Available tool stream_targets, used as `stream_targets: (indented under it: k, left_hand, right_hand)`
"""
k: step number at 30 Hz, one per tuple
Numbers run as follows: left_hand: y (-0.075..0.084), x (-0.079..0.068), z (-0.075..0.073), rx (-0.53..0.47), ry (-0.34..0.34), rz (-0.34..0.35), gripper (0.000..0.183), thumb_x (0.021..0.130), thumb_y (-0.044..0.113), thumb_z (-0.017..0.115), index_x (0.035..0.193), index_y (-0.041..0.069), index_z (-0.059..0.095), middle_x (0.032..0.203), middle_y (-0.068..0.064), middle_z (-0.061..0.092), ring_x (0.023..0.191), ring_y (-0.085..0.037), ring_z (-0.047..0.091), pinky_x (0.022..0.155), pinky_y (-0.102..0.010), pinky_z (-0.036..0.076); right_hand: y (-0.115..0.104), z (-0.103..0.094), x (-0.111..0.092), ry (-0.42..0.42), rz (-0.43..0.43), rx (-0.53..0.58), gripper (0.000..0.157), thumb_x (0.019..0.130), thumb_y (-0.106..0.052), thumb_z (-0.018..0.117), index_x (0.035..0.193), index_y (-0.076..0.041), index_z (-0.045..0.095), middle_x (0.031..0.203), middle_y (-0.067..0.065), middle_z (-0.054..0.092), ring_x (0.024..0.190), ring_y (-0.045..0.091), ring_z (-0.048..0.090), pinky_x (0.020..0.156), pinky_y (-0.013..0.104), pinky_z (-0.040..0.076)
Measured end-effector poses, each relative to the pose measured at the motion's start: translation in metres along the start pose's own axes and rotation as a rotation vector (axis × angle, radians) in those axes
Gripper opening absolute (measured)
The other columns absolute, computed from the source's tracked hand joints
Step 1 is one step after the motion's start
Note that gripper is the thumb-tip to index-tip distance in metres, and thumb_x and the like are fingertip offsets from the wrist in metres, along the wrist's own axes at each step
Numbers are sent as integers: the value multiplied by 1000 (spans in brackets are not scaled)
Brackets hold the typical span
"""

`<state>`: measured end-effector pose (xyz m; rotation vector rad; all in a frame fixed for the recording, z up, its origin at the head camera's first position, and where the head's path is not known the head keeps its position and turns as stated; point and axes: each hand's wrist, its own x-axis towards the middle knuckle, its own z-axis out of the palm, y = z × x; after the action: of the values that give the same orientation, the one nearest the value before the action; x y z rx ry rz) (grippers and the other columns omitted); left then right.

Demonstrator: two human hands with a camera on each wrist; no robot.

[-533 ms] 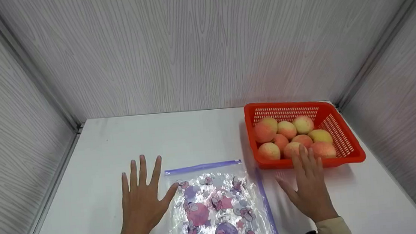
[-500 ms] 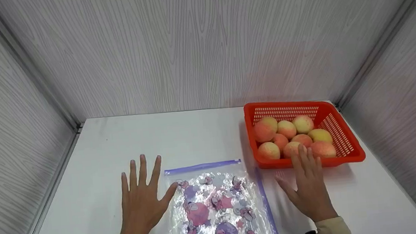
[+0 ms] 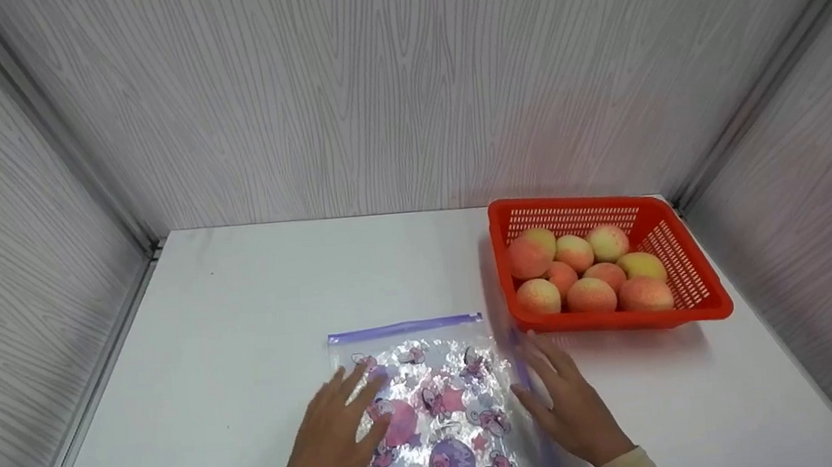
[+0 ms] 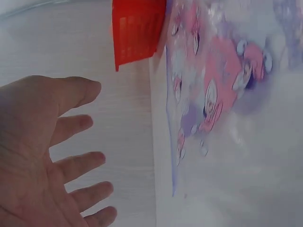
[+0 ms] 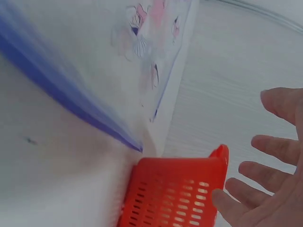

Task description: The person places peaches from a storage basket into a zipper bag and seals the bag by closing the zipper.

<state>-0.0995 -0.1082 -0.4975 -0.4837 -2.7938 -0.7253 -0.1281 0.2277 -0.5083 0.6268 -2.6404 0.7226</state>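
Note:
A clear zip bag [image 3: 441, 434] printed with pink and purple cartoon figures lies flat at the front middle of the table, a purple zip strip along its far edge. A second purple strip [image 5: 71, 101] runs along its right side. My left hand [image 3: 332, 433] hovers over the bag's left edge with fingers spread, holding nothing. Over the bag's right side is my right hand [image 3: 570, 404], its fingers apart and also holding nothing. In the left wrist view the left hand [image 4: 57, 156] shows its palm and loosely bent fingers beside the bag [image 4: 222, 80].
Toward the back right stands a red plastic basket [image 3: 612, 319] with slotted walls, holding several peaches [image 3: 591, 296]. Pale wood-grain panels [image 3: 374, 94] enclose the white table [image 3: 241, 301] at the back and both sides.
Both hands have moved inward and toward the person. The left now overlaps the bag's left part, and the right has come away from the basket to the bag's right edge.

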Motion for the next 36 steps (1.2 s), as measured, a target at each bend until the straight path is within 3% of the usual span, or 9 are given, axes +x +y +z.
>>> stream_targets:
  k: [5, 8, 10, 13, 17, 22, 27, 31, 36]
  left_hand:
    - [14, -15, 25, -98, -116, 108, 41, 89, 30, 64, 128, 18, 58, 138, -12, 50, 127, -40, 43, 100, -58, 38]
    - [17, -19, 35, -105, -176, 113, 41, 89, 33, 64, 127, 18, 58, 138, -13, 50, 127, -41, 42, 100, -60, 38]
    - [19, -20, 41, -88, -197, 111, 42, 89, 38, 62, 126, 18, 59, 139, -14, 49, 128, -42, 40, 99, -60, 37]
    - [21, -23, 48, -58, -212, 129, 43, 91, 41, 59, 126, 17, 58, 139, -16, 48, 129, -43, 39, 99, -61, 37]
    - [20, -25, 55, -21, -235, 147, 41, 92, 38, 59, 126, 16, 58, 139, -17, 47, 128, -41, 40, 100, -59, 38]
    - [18, -24, 59, -22, -251, 132, 39, 90, 35, 62, 125, 17, 59, 140, -16, 46, 128, -42, 40, 98, -59, 40]
    - [17, -23, 61, -59, -259, 123, 38, 91, 36, 60, 124, 16, 59, 140, -17, 46, 129, -43, 38, 100, -60, 37]
    - [15, -23, 59, -70, -218, 141, 37, 91, 35, 61, 122, 15, 60, 137, -18, 49, 127, -44, 41, 99, -60, 38]
    - [14, -21, 56, -71, -192, 151, 36, 91, 34, 62, 120, 14, 61, 133, -18, 53, 125, -44, 43, 97, -60, 40]
  right_hand:
    - [-9, 20, -6, -209, 117, 81, 51, 89, -34, 66, 132, -11, 54, 141, 9, 46, 127, 29, 46, 100, 48, 42]
    - [-10, 27, -10, -322, 135, 95, 51, 91, -34, 62, 133, -6, 52, 140, 13, 46, 127, 33, 45, 101, 51, 40]
    - [-10, 30, -13, -350, 126, 96, 50, 93, -33, 60, 132, -3, 52, 139, 17, 47, 126, 35, 45, 101, 53, 40]
    - [-9, 31, -16, -329, 128, 138, 48, 93, -30, 60, 129, 1, 53, 135, 22, 49, 125, 39, 46, 100, 56, 38]
    - [-9, 33, -17, -303, 201, 260, 45, 94, -29, 59, 127, 2, 54, 128, 22, 55, 120, 39, 50, 99, 57, 40]
    - [-8, 35, -14, -245, 316, 445, 40, 92, -21, 63, 123, 4, 57, 122, 21, 59, 112, 36, 58, 93, 48, 48]
    - [-6, 36, -10, -145, 501, 659, 38, 91, -14, 64, 121, 8, 57, 117, 25, 60, 105, 34, 61, 86, 40, 54]
    - [-3, 38, -9, -96, 639, 796, 39, 89, -11, 65, 121, 9, 55, 114, 26, 60, 100, 32, 63, 78, 36, 57]
    - [0, 41, -9, -99, 746, 799, 39, 87, -11, 68, 120, 8, 57, 105, 20, 65, 88, 25, 66, 71, 35, 58]
